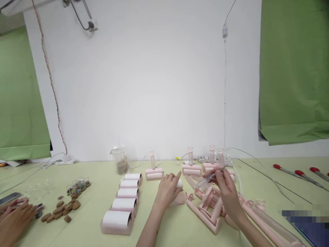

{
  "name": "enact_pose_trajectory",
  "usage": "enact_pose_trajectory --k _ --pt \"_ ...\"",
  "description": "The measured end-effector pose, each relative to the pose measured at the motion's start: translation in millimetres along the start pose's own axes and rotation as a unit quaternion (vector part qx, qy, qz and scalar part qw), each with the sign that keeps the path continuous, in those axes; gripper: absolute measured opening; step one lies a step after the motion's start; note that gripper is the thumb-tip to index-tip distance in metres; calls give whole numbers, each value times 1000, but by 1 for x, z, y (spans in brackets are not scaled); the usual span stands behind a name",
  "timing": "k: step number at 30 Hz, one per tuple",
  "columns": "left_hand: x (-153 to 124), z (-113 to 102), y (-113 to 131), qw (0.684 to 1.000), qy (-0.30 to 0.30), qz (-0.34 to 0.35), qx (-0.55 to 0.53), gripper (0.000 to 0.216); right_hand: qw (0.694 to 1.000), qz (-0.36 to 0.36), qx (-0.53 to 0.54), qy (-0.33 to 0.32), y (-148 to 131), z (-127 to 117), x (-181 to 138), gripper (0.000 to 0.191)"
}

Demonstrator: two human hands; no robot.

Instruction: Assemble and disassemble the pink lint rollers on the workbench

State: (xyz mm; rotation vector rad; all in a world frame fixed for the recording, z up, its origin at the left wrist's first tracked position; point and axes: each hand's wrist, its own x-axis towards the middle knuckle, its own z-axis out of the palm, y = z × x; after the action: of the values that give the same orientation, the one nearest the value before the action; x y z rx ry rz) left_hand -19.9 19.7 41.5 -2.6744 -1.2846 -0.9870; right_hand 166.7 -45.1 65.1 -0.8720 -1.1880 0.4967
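Note:
My left hand (168, 188) is closed over a white lint roll (179, 183), whose pale pink cover (178, 199) shows below the fingers. My fingers hide much of it. To the right, my right hand (227, 188) pinches a clear, slim plastic piece (204, 181) above the table; its exact kind is not plain. Beneath and between the hands lies a heap of pink plastic frames and handles (210, 209). Several white lint rolls in pink cases (117, 219) stand in a column left of my left hand.
Pink rollers with upright handles (153, 173) stand along the back, beside a plastic bag (120, 163). At left are brown discs (60, 209), small clear parts (78, 185) and another person's hands (17, 216). Red-ended tools (299, 173), cables and a blurred dark object (308, 224) lie right.

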Motion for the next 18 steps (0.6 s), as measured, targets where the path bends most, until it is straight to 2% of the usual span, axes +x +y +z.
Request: enact_pose_trajectory --k 5,8,10,11,13,16,18 --pt "-2 13 -1 996 -63 -30 54 55 999 -1 -18 -47 9 -5 -4 21" --pt "-10 26 -10 993 -90 -51 56 78 993 -33 -39 -102 5 0 10 22" --pt "-17 33 -16 992 -104 -55 42 90 989 -47 -58 -127 4 12 25 24" --pt "-19 35 -19 992 -106 -55 34 90 987 -50 -67 -135 5 21 33 26" --pt "-24 37 -25 993 -99 -51 22 78 985 -46 -81 -145 11 46 52 28" --pt "-30 29 -36 996 -77 -49 19 52 979 -13 -122 -164 32 95 81 30" --pt "-34 21 -46 996 -61 -54 20 51 966 20 -164 -197 50 131 96 28"
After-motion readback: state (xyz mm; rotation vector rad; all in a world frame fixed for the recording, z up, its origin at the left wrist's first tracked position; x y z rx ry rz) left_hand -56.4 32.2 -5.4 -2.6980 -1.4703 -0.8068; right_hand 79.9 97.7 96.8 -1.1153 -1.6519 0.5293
